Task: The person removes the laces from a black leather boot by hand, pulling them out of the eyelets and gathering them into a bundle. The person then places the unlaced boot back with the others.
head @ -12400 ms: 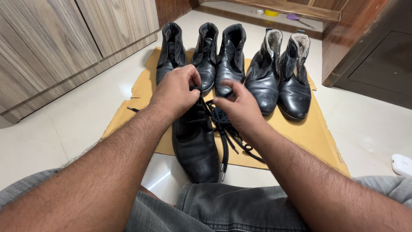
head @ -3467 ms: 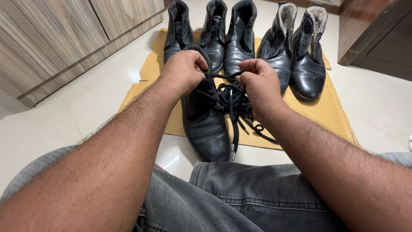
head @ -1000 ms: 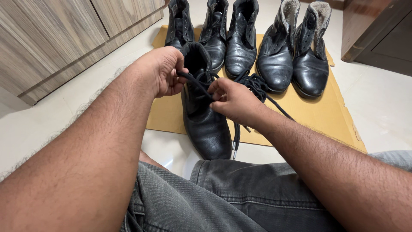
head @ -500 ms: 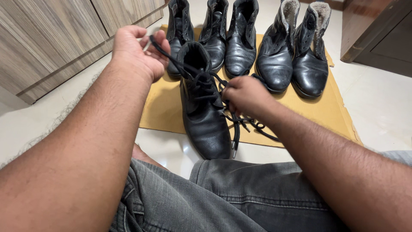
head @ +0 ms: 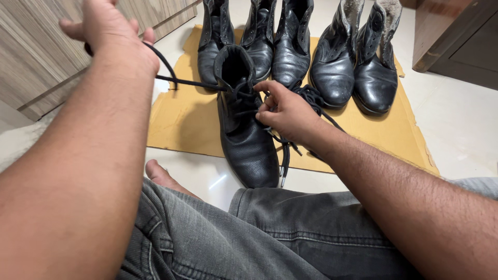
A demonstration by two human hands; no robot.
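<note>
Lacing a black boot [head: 244, 124] on cardboard [head: 181, 122].
Boot stands upright before five others; left hand [head: 111, 36], grip clamped on the lace [head: 187, 82], draws it taut (pull evenly); right hand [head: 288, 111] pinches lace at the eyelets.

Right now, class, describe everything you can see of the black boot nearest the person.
The black boot is an ankle-high lace-up of grained, slightly shiny leather-like material. It stands upright, its toe toward the person, heel on the brown cardboard sheet, toe on the pale floor. Its collar gapes open. A black lace runs taut from its eyelets to the raised left hand. The right hand touches its lacing; loose lace lies beside it.
</note>
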